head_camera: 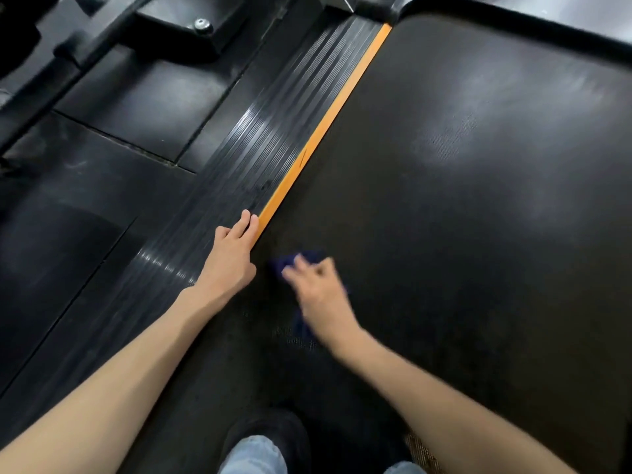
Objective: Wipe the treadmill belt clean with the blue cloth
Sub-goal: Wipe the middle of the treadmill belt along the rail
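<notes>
Head view, looking down at a black treadmill belt [461, 200] that fills the right side of the picture. An orange strip [325, 121] runs along the belt's left edge, with a ribbed black side rail [239, 159] just beyond it and dark floor mats [136, 107] farther left.

The left hand [232, 254] rests flat on the rail, fingers straight and close together, fingertips touching the orange strip.

The right hand [318, 289] lies on the belt just beside the left hand, on top of the blue cloth [301, 260]. This hand is blurred. Its fingers seem spread and fairly straight, pressing the cloth down rather than gripping it. Cloth shows past the fingertips and beside the wrist.

Knees in pale jeans [253, 455] show at the bottom edge.
</notes>
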The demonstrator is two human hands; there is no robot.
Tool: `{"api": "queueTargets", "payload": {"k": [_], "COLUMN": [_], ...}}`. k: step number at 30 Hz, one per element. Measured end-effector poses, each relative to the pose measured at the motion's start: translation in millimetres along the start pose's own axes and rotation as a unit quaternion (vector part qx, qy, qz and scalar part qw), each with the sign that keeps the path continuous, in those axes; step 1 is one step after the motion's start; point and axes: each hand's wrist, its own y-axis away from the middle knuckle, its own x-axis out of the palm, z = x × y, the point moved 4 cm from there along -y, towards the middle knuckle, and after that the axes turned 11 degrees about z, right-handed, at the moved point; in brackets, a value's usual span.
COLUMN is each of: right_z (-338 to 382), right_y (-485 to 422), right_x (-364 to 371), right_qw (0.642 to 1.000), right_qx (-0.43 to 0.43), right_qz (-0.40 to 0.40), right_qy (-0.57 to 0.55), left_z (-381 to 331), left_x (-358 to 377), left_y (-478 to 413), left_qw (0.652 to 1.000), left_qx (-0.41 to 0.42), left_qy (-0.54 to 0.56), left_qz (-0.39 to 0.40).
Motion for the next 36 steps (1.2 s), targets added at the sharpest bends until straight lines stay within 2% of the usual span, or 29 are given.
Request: {"api": "queueTargets", "payload": {"k": [2, 3, 4, 5, 6, 7, 9, 10, 11, 13, 15, 16, 18, 20, 23, 24, 26, 27, 28, 29, 31, 33, 34, 36], "right_z": [24, 10, -12, -39, -72, -103, -137, -129, -110, -51, 0, 6, -26, -84, -188, -212, -224, -207, -179, -142, -70, -58, -81, -148], "right_y": [18, 15, 7, -2, -12, -19, -19, -20, -19, -7, 22, 31, 29, 28, 65, 82, 93, 87, 76, 64, 66, 90, 103, 129], "right_x": [14, 11, 4, -7, -20, -36, -52, -54, -49, -26, 2, 8, 0, -28, -75, -86, -88, -81, -69, -57, -29, -25, -32, -56], "right_qw": [0.983, 0.972, 0.969, 0.978, 0.991, 0.999, 0.987, 0.979, 0.978, 0.992, 0.997, 0.994, 0.991, 0.997, 0.976, 0.955, 0.892, 0.879, 0.896, 0.93, 0.986, 0.998, 0.999, 0.989], "right_qx": [-0.164, -0.215, -0.234, -0.204, -0.131, -0.032, 0.143, 0.179, 0.173, 0.053, -0.068, -0.107, -0.136, -0.054, 0.17, 0.256, 0.411, 0.43, 0.391, 0.316, 0.136, 0.029, 0.03, 0.122], "right_qz": [0.078, 0.097, 0.08, 0.044, 0.004, -0.029, -0.068, -0.09, -0.102, -0.09, -0.013, 0.016, 0.007, -0.054, -0.118, -0.139, -0.187, -0.201, -0.206, -0.185, -0.093, -0.032, -0.03, -0.08], "right_qy": [0.01, 0.011, 0.018, 0.005, -0.011, -0.024, -0.041, -0.044, -0.055, -0.065, -0.043, -0.029, -0.001, 0.023, 0.065, 0.048, -0.012, -0.036, -0.045, -0.032, 0.004, 0.034, 0.032, 0.041], "left_z": [2, 1, 1, 1, 1, 0, -3, -4, -5, -10, -15, -19, -31, -47, -70, -77, -89, -95, -100, -105, -114, -119, -120, -121], "left_x": [1, 1, 1, 1, 1, 0, -2, -3, -4, -6, -6, -5, -3, 3, 10, 10, 8, 7, 6, 6, 7, 8, 7, 8], "left_y": [-1, -1, 0, 0, 1, 2, 2, 1, 1, 1, 1, 1, 1, 1, 3, 2, 0, -2, -4, -6, -10, -15, -17, -19], "left_qw": [1.0, 1.0, 1.0, 1.0, 1.0, 1.0, 0.999, 0.999, 0.999, 1.0, 0.999, 0.998, 0.998, 0.998, 0.997, 0.996, 0.995, 0.995, 0.996, 0.996, 0.996, 0.995, 0.995, 0.996], "left_qx": [0.002, 0.004, 0.005, 0.004, 0.001, -0.002, -0.011, -0.014, -0.016, -0.023, -0.039, -0.043, -0.026, 0.009, 0.041, 0.051, 0.066, 0.068, 0.067, 0.068, 0.076, 0.086, 0.089, 0.084], "left_qy": [0.002, 0.003, 0.005, 0.011, 0.019, 0.024, 0.029, 0.031, 0.032, 0.019, -0.009, -0.02, -0.033, -0.039, -0.062, -0.069, -0.07, -0.06, -0.049, -0.04, -0.034, -0.03, -0.025, -0.008], "left_qz": [-0.006, -0.01, -0.011, -0.009, -0.006, -0.002, 0.006, 0.007, 0.006, -0.008, -0.023, -0.03, -0.053, -0.052, -0.033, -0.032, -0.039, -0.041, -0.043, -0.044, -0.039, -0.033, -0.034, -0.04]}}
